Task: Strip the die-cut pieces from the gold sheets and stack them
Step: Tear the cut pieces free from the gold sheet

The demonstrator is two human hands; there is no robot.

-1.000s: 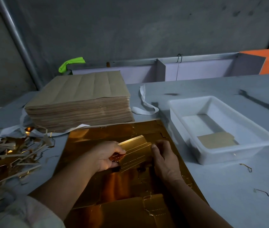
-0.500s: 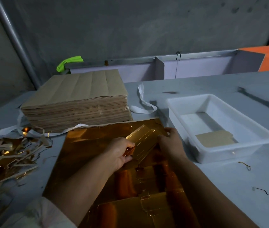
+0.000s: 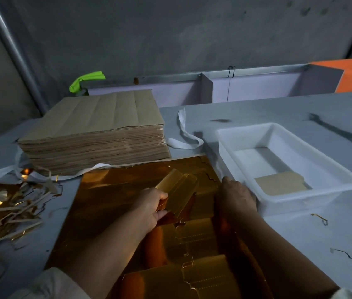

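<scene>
Rightward the right hand (image 3: 237, 195) is shifting, to the gold sheet's (image 3: 110, 201) edge by the white tray (image 3: 289, 205), its grip hidden from me. The left hand (image 3: 151, 206) is pinching the die-cut piece (image 3: 179, 190) above the sheet by its near end. It is looking light, thin and easily creased.

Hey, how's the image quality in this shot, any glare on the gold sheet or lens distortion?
Head view: dim overall; the gold sheet mirrors the forearms as orange streaks, with a brighter glint on the gold piece in the left hand. Head view: the wide lens seems to lean the pipe at left, and the white tray throws a shadow to its left.
</scene>
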